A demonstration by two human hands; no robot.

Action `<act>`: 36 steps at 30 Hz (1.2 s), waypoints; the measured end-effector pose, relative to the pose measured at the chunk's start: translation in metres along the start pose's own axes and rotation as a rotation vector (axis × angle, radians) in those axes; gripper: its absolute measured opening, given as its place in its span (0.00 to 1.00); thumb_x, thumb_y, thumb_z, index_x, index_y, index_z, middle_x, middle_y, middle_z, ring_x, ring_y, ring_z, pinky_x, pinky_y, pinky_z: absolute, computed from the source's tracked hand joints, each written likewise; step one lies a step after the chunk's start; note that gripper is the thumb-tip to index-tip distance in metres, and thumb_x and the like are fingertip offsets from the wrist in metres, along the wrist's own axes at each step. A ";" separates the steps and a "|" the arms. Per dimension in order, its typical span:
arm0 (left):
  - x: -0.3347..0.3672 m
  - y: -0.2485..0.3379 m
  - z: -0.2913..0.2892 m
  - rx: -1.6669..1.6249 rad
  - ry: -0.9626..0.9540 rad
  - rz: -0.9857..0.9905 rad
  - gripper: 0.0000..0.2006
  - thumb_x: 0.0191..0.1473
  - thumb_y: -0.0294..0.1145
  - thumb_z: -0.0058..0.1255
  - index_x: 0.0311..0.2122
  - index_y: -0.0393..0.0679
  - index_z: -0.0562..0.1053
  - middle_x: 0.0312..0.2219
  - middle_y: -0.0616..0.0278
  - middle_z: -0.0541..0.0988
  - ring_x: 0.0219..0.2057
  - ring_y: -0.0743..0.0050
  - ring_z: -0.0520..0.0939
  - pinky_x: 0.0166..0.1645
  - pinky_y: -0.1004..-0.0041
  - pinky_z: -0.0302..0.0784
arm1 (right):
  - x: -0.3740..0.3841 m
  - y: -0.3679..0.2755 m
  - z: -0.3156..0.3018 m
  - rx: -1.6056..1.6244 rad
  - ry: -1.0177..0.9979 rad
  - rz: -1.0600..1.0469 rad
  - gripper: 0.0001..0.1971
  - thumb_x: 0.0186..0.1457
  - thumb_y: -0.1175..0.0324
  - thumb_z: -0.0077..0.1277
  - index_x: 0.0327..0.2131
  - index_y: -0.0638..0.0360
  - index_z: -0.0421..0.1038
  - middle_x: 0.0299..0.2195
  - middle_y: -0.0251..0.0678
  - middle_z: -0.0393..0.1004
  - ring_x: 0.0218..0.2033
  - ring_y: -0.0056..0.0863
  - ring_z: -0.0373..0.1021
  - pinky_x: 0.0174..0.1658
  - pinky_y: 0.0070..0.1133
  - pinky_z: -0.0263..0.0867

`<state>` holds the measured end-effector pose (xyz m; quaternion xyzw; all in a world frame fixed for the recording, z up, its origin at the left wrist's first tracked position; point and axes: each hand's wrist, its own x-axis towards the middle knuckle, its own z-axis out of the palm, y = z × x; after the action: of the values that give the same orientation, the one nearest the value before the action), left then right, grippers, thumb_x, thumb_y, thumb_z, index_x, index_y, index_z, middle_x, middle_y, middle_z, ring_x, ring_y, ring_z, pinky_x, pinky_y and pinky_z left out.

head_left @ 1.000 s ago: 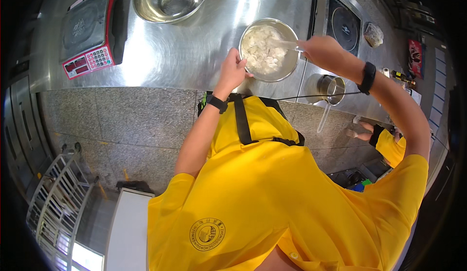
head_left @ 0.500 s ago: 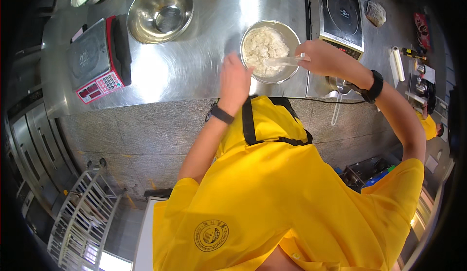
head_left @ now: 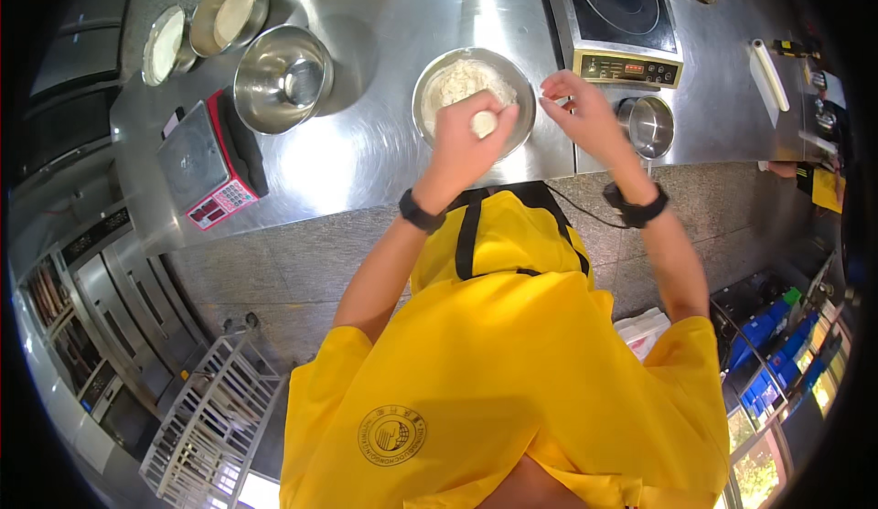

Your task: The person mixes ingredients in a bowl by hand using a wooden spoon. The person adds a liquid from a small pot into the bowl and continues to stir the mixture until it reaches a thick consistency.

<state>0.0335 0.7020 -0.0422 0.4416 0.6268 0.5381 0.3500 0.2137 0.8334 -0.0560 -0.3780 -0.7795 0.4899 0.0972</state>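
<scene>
A steel mixing bowl (head_left: 521, 137) holds pale, shaggy dough (head_left: 465, 81). Over its near side is my left hand (head_left: 465, 146), closed with fingers and thumb curled round a pale rounded lump (head_left: 484, 124). The lump looks like dough, though the fingers partly cover it. My right hand (head_left: 585, 117) is just right of the bowl's rim, its fingers loosely bent and apart, with nothing visible in them. The translucent flat-handled tool seen earlier does not show now.
An induction cooker (head_left: 631, 68) stands at right, with a small steel saucepan (head_left: 647, 127) before it. On the left are a red-edged scale (head_left: 203, 157), an empty steel bowl (head_left: 283, 79) and two bowls (head_left: 229, 15) of pale contents. A white rack (head_left: 212, 408) stands below left.
My right hand has left the translucent tool and the bowl, moving to the rim's right. My left hand has moved from the left rim over the dough and closed. The view has shifted.
</scene>
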 end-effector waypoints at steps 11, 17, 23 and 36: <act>-0.036 -0.018 0.017 -0.124 0.530 -0.035 0.16 0.53 0.23 0.56 0.16 0.36 0.65 0.13 0.72 0.65 0.18 0.87 0.64 0.24 0.79 0.59 | 0.029 0.071 0.093 -0.029 0.489 0.056 0.12 0.68 0.65 0.35 0.35 0.64 0.63 0.34 0.57 0.72 0.37 0.53 0.70 0.37 0.41 0.63; -0.016 -0.010 0.028 -0.066 0.122 0.030 0.14 0.53 0.21 0.53 0.16 0.34 0.68 0.16 0.66 0.74 0.21 0.83 0.71 0.28 0.78 0.67 | 0.024 0.071 0.094 -0.005 0.418 0.050 0.11 0.68 0.64 0.37 0.35 0.62 0.61 0.21 0.57 0.70 0.25 0.61 0.68 0.28 0.45 0.63; 0.031 -0.013 0.033 -0.051 0.101 0.135 0.15 0.54 0.21 0.50 0.15 0.34 0.67 0.15 0.65 0.73 0.20 0.81 0.72 0.27 0.77 0.66 | 0.019 0.073 0.097 -0.032 0.470 0.019 0.10 0.67 0.65 0.39 0.34 0.61 0.62 0.21 0.56 0.70 0.25 0.59 0.68 0.27 0.44 0.63; 0.010 -0.035 -0.022 -0.275 0.294 0.126 0.17 0.55 0.18 0.46 0.15 0.37 0.61 0.15 0.66 0.67 0.17 0.81 0.63 0.23 0.77 0.61 | 0.019 0.071 0.099 -0.058 0.500 0.040 0.11 0.66 0.64 0.43 0.33 0.62 0.64 0.21 0.56 0.69 0.24 0.57 0.68 0.26 0.39 0.62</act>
<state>0.0033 0.7022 -0.0724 0.3447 0.5629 0.6980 0.2777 0.1832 0.7948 -0.1690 -0.5054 -0.7375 0.3603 0.2663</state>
